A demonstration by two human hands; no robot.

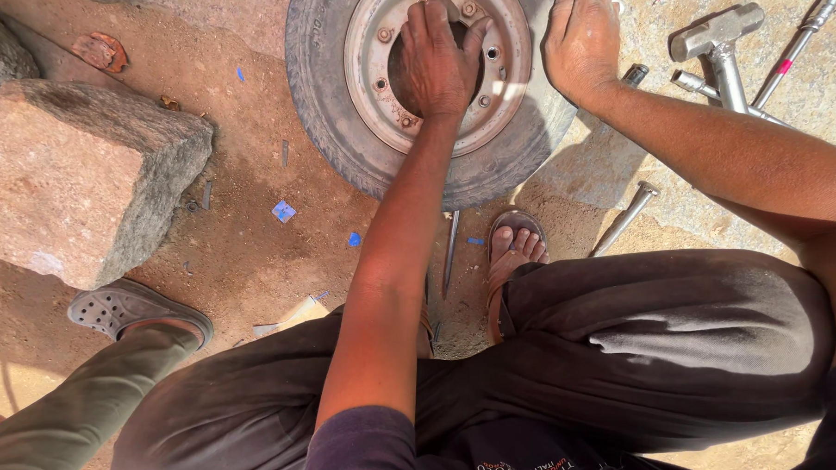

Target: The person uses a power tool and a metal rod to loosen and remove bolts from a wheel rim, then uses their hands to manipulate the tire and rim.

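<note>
Below, a worn black rubber tyre on a grey steel rim [431, 86] lies flat on sandy ground at the top of the view, hub face up, its axle line pointing skyward. Left hand [440, 63] rests palm down over the hub hole, fingers spread, gripping nothing. Right hand [585, 39] presses flat on the tyre's right sidewall, open too. A steel hammer [719, 48] and metal rods [800, 46] lie right of it; a rough pink stone block [82, 173] sits well left.
</note>
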